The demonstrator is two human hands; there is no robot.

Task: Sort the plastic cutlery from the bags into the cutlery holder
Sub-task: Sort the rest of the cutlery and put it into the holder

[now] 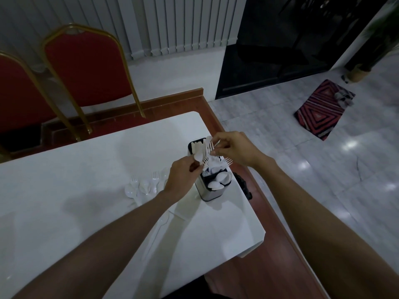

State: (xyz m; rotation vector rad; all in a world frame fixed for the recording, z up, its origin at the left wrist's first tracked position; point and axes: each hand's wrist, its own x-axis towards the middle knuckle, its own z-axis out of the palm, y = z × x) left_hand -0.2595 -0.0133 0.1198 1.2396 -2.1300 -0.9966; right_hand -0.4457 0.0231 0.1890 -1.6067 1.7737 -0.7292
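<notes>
A dark cutlery holder [210, 194] with a metal base stands near the right edge of the white table [64, 190]. White spoons [218, 183] fill its near compartment, and forks and knives stick out of the far ones. My left hand [183, 178] pinches a white plastic spoon [198, 157] just left of the holder. Above the holder's far end, my right hand [234, 148] pinches a white fork [210, 147]. Several clear forks and spoons [143, 186] lie on the table left of my left hand.
A clear plastic bag [164, 223] lies flat on the table under my left forearm. A small black object [243, 186] sits right of the holder at the table edge. Two red chairs [86, 67] stand beyond the table. A striped mat [323, 108] lies on the floor.
</notes>
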